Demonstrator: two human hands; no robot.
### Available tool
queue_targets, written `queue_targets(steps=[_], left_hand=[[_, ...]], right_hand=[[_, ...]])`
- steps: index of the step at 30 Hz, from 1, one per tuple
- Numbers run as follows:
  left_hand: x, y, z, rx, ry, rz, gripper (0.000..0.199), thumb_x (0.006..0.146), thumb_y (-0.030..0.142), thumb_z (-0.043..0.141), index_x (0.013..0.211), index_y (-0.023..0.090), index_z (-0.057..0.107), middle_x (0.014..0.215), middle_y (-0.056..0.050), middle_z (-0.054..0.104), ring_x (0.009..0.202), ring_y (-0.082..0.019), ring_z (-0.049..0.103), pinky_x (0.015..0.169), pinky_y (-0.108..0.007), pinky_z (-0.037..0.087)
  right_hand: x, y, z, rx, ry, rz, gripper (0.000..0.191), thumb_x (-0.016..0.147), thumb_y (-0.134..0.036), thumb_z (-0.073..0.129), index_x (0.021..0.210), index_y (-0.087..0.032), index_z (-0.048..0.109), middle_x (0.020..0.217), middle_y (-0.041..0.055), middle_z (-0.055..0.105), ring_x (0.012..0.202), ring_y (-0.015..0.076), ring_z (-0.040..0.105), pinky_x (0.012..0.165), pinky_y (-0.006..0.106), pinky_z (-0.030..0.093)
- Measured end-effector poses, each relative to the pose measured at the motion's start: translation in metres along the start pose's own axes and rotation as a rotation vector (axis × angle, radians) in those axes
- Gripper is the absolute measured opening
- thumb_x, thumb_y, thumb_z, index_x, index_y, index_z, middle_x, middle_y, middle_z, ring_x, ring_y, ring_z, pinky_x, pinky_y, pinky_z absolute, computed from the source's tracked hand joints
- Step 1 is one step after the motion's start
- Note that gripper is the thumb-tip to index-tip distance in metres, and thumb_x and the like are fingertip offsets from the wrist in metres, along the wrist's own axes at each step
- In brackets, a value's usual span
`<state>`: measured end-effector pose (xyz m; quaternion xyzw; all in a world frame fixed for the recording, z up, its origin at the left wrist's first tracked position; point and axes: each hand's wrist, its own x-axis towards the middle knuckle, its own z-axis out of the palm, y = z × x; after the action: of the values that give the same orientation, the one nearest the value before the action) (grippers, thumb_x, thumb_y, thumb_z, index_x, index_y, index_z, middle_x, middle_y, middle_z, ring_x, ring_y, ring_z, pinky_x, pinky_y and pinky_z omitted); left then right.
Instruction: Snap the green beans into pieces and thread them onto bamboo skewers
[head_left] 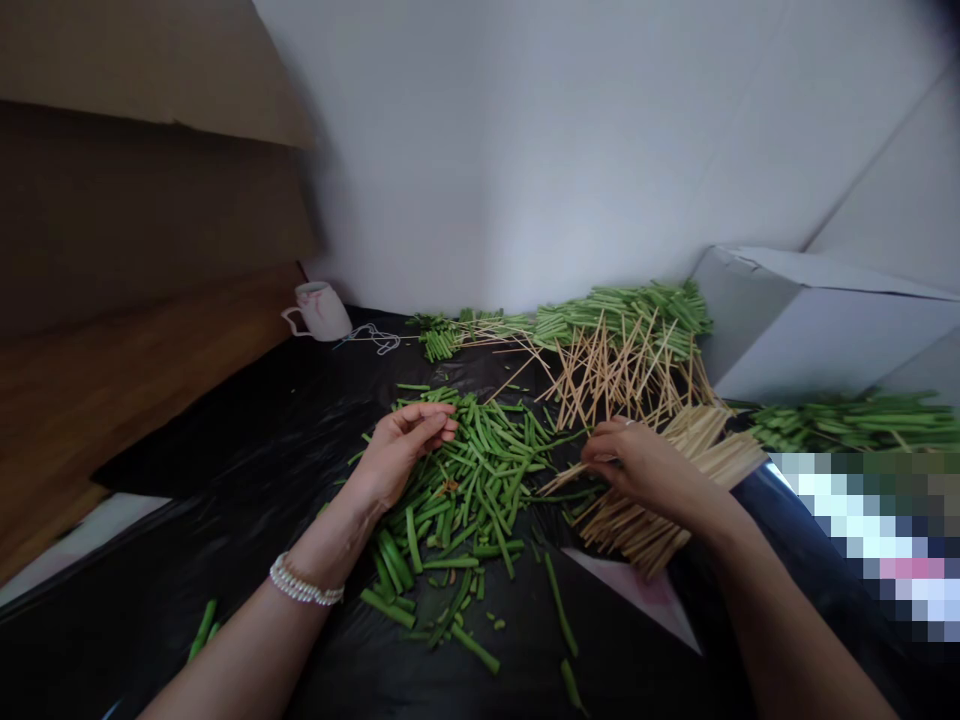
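Note:
Cut green bean pieces [487,450] lie in a loose heap on black plastic sheeting. My left hand [409,445] is over the heap's left side, its thumb and fingers pressed together; whatever they pinch is hidden. Wooden skewers [645,535] form a thick pile on the right. Just above that pile's left end, my right hand [637,460] has its fingers curled closed. A thin green strand and some skewer ends show near its fingertips, but I cannot tell what it grips. Behind it, beans threaded on skewers [622,310] are stacked, with their bare sticks pointing toward me.
A white mug [322,312] stands at the back left, beside a tangled white cord [382,340]. A white box [795,320] is at the right, with more green beans [855,422] in front of it. Large cardboard [150,190] rises on the left, and a white wall closes the back.

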<state>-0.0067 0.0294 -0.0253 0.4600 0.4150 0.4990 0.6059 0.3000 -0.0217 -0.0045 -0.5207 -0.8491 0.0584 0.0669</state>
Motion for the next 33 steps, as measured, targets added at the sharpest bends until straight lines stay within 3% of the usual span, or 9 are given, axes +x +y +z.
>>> queue_targets(steps=[6, 9, 14, 19, 23, 25, 29, 33], left_hand=[[0.000, 0.001, 0.000, 0.019, 0.007, 0.011, 0.032, 0.067, 0.035, 0.084, 0.090, 0.015, 0.076, 0.082, -0.007, 0.074, 0.071, -0.014, 0.065, 0.070, -0.024, 0.049], [0.000, 0.000, 0.000, 0.013, 0.007, 0.008, 0.032, 0.066, 0.035, 0.084, 0.090, 0.016, 0.076, 0.081, -0.006, 0.074, 0.071, -0.013, 0.065, 0.070, -0.024, 0.049], [0.002, 0.003, -0.007, 0.025, 0.021, 0.046, 0.030, 0.068, 0.034, 0.083, 0.090, 0.016, 0.076, 0.081, -0.005, 0.074, 0.071, -0.012, 0.064, 0.070, -0.022, 0.048], [0.009, 0.012, -0.023, 0.116, 0.130, 0.165, 0.031, 0.071, 0.037, 0.080, 0.092, 0.015, 0.075, 0.081, -0.006, 0.073, 0.067, -0.013, 0.061, 0.062, -0.022, 0.045], [0.012, 0.013, -0.029, 0.348, 0.187, 0.247, 0.026, 0.073, 0.038, 0.075, 0.085, 0.015, 0.077, 0.072, -0.004, 0.071, 0.061, -0.013, 0.057, 0.063, -0.024, 0.044], [0.011, 0.010, -0.027, 0.520, 0.158, 0.302, 0.020, 0.076, 0.036, 0.072, 0.082, 0.017, 0.077, 0.076, -0.005, 0.072, 0.067, -0.016, 0.061, 0.068, -0.027, 0.045], [0.007, 0.000, -0.019, 0.921, -0.049, 0.479, 0.013, 0.083, 0.028, 0.066, 0.084, 0.022, 0.077, 0.087, -0.006, 0.073, 0.083, -0.021, 0.063, 0.080, -0.032, 0.044], [0.003, -0.010, -0.016, 1.313, -0.202, 0.599, 0.018, 0.088, 0.022, 0.061, 0.096, 0.023, 0.077, 0.094, -0.008, 0.068, 0.093, -0.025, 0.056, 0.085, -0.037, 0.042]], right_hand=[[0.004, 0.002, 0.006, -0.079, -0.045, 0.111, 0.023, 0.088, -0.015, 0.053, 0.081, -0.021, 0.074, 0.081, 0.0057, 0.071, 0.082, 0.0187, 0.062, 0.075, 0.027, 0.039], [0.004, -0.002, 0.006, -0.127, -0.038, 0.082, 0.024, 0.088, -0.013, 0.051, 0.086, -0.022, 0.074, 0.082, 0.0052, 0.071, 0.084, 0.0185, 0.062, 0.076, 0.028, 0.037], [0.010, -0.026, 0.016, -0.185, 0.133, -0.064, 0.028, 0.090, -0.010, 0.049, 0.104, -0.021, 0.071, 0.092, 0.0070, 0.071, 0.088, 0.0205, 0.059, 0.080, 0.032, 0.034], [0.013, -0.042, 0.033, -0.239, 0.296, -0.202, 0.035, 0.090, -0.008, 0.049, 0.119, -0.020, 0.064, 0.091, 0.0081, 0.068, 0.088, 0.0219, 0.056, 0.080, 0.033, 0.035], [0.011, -0.041, 0.041, -0.298, 0.390, -0.236, 0.043, 0.093, -0.007, 0.041, 0.131, -0.020, 0.058, 0.085, 0.0065, 0.064, 0.079, 0.0190, 0.054, 0.075, 0.032, 0.037], [0.010, -0.042, 0.043, -0.314, 0.421, -0.245, 0.048, 0.093, -0.004, 0.038, 0.134, -0.020, 0.055, 0.083, 0.0052, 0.062, 0.072, 0.0165, 0.053, 0.071, 0.030, 0.037], [0.008, -0.044, 0.047, -0.343, 0.416, -0.236, 0.051, 0.090, -0.003, 0.038, 0.135, -0.021, 0.054, 0.081, 0.0041, 0.061, 0.067, 0.0138, 0.052, 0.062, 0.027, 0.035], [0.010, -0.046, 0.050, -0.344, 0.478, -0.263, 0.047, 0.088, -0.004, 0.040, 0.130, -0.019, 0.057, 0.079, 0.0029, 0.060, 0.063, 0.0139, 0.050, 0.058, 0.027, 0.033]])
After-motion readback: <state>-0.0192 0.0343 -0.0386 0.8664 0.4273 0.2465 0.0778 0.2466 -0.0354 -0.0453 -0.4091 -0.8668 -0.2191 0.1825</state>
